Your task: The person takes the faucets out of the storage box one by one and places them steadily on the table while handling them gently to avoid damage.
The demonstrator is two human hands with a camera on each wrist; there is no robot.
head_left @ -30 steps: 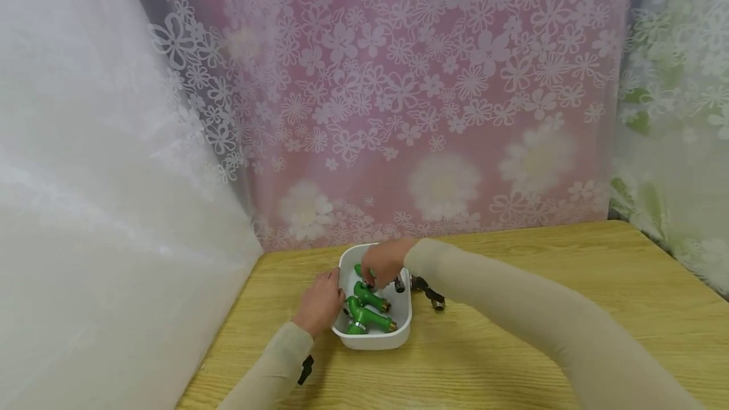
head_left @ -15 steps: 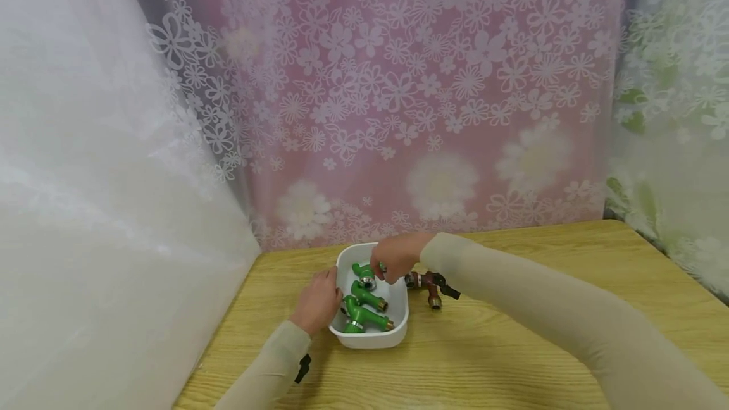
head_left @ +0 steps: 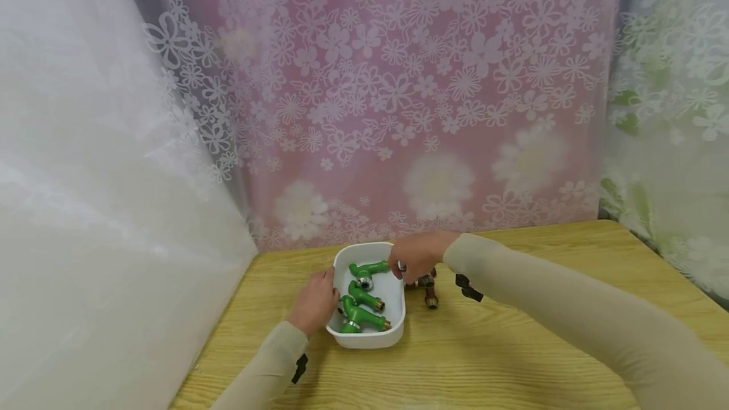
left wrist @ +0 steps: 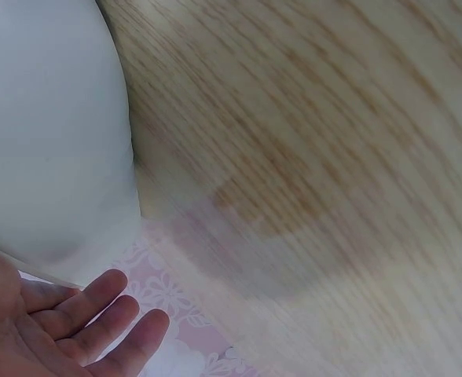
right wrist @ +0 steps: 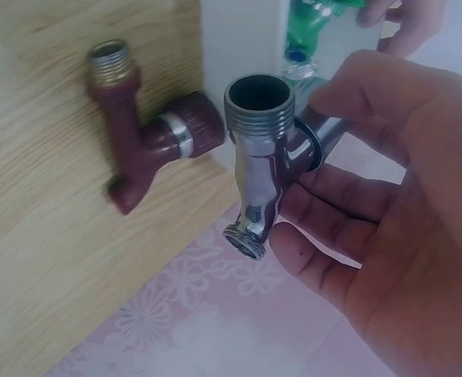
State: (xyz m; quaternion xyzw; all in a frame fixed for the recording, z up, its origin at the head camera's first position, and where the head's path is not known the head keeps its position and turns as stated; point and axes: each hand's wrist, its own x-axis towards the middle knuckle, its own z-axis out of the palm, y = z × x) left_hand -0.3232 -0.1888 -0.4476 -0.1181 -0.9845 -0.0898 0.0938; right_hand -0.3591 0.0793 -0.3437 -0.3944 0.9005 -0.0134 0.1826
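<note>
A white plastic basin point(head_left: 376, 339) stands on the wooden table with several green taps point(head_left: 364, 318) lying in it. My left hand point(head_left: 314, 302) is at its left rim; in the left wrist view the fingers point(left wrist: 97, 322) are loosely extended by the rim, and the thumb is out of sight. Over the right rim, my right hand point(head_left: 418, 255) holds a chrome tap point(right wrist: 258, 173) between thumb and fingers, its threaded mouth facing the right wrist camera. A dark red tap point(right wrist: 129, 126) lies on the table just right of the basin, partly hidden by that hand in the head view.
The wooden table point(head_left: 512, 334) reaches right and forward of the basin. A pink flowered curtain point(head_left: 433, 112) hangs behind it, a white sheet point(head_left: 114, 207) at the left and a green-patterned sheet point(head_left: 672, 112) at the right.
My right hand has moved right, from inside the basin to over its right rim, carrying the chrome tap. The green tap it covered now shows. My left hand stays at the rim.
</note>
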